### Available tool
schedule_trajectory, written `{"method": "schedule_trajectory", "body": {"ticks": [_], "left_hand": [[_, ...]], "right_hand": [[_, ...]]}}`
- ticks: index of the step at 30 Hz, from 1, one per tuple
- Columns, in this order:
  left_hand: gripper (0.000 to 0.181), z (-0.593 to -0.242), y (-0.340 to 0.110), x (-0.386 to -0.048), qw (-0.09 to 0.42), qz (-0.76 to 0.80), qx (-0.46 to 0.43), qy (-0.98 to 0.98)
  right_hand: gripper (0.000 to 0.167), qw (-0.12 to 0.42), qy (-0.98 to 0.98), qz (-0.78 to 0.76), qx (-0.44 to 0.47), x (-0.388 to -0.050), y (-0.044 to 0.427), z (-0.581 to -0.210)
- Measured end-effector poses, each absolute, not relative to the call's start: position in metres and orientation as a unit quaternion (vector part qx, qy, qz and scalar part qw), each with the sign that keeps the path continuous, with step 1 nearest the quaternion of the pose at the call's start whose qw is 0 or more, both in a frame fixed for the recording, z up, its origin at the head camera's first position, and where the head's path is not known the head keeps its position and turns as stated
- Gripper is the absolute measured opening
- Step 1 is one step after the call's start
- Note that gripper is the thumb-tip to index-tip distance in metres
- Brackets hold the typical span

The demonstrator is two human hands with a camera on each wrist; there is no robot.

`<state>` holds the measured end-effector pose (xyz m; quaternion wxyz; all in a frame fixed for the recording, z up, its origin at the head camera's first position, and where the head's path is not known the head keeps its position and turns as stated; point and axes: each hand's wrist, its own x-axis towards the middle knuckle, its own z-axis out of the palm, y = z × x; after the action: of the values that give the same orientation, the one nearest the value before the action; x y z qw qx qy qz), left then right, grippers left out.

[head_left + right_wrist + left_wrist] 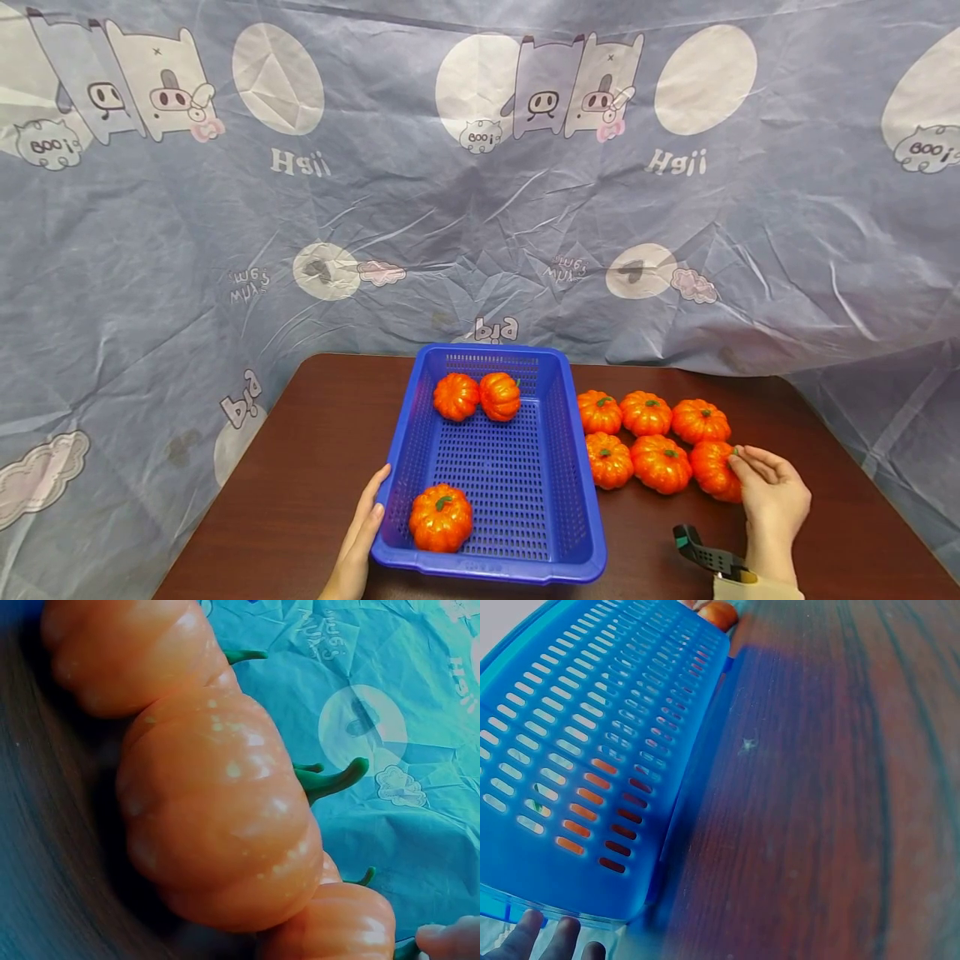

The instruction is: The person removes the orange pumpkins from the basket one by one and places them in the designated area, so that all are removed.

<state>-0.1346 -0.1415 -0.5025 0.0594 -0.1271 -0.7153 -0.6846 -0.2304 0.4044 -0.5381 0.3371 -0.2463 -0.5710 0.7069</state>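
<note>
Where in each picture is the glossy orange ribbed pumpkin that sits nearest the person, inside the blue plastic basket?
Head: the pumpkin is low, just left of centre, in the near-left corner of the basket.
Left wrist: on the left, just below mid-height, glimpsed as orange through the slots in the basket wall.
Right wrist: not in it; it shows other pumpkins.
Shared landmark: the dark brown wooden table, visible in all three.

Hands (356,550) (774,493) well apart, right curled
</note>
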Motion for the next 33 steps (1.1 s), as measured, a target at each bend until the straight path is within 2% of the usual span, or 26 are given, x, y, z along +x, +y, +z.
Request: {"method": "schedule_trajectory", "body": {"ticks": [8,18,21,26,29,32,33], "left_hand": [[0.046,-0.503,-0.143,-0.134,0.059,-0.686,-0.128,-0.713],[0.047,-0.503,-0.144,-0.134,0.061,-0.687,-0.122,-0.714],[0.047,-0.503,-0.144,-0.134,0.065,-0.685,-0.121,-0.715],[0.046,-0.505,-0.143,-0.135,0.064,-0.687,-0.125,-0.713],[0.046,-0.505,-0.143,-0.136,0.060,-0.688,-0.126,-0.712],[0.046,-0.506,-0.143,-0.136,0.060,-0.688,-0.127,-0.712],[0.046,-0.506,-0.143,-0.136,0.061,-0.688,-0.127,-0.712]], "right_hand": [[0.034,0.367,-0.572,0.699,-0.222,-0.235,0.403,-0.541],[0.047,0.348,-0.570,0.711,-0.221,-0.241,0.403,-0.533],[0.046,0.333,-0.589,0.707,-0.205,-0.239,0.396,-0.524],[0.033,0.301,-0.623,0.704,-0.160,-0.223,0.364,-0.488],[0.034,0.270,-0.637,0.708,-0.141,-0.217,0.346,-0.469],[0.039,0.233,-0.653,0.714,-0.100,-0.225,0.341,-0.471],[0.040,0.220,-0.640,0.735,-0.055,-0.233,0.346,-0.480]]}}
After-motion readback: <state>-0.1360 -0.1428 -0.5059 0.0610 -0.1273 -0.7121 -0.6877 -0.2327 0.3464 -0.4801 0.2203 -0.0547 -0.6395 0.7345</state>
